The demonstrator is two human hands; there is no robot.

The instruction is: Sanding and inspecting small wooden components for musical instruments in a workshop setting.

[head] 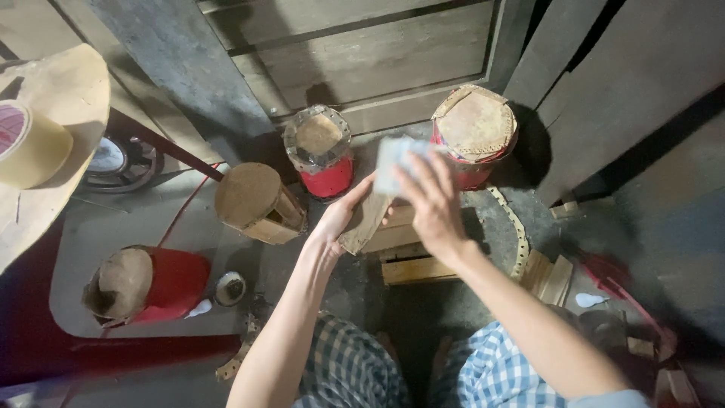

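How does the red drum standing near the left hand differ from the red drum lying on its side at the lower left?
The upright red drum stands with its tan skin facing up; the lying red drum is tipped, its skin facing left. The upright one has a grey rim band; the lying one's skin edge looks ragged. Both have red bodies and tan skins.

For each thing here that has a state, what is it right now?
wooden piece: tilted, held in left hand
pale blurred pad: gripped by right hand, against the wood's top
red drum by the door: upright
red drum on the left: lying on its side
tape roll: resting on the board
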